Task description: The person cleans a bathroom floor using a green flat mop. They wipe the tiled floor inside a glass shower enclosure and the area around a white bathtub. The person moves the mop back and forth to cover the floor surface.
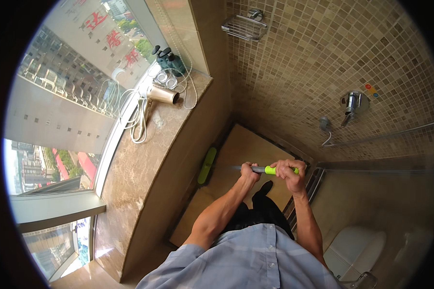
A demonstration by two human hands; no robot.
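Both of my hands are closed on the pole of a long-handled floor brush. My left hand wraps round the grey part of the pole, and my right hand holds the lime-green grip at its upper end. The brush's green head is down at the floor, along the foot of the wall below the window ledge. Its bristles are too dark to make out. The pole looks blurred between my left hand and the head.
To the left a stone window ledge bears a hair dryer, tangled white cords and dark pump bottles. A shower tap and wire soap rack are on the mosaic wall. A white toilet is at lower right, beyond a glass panel.
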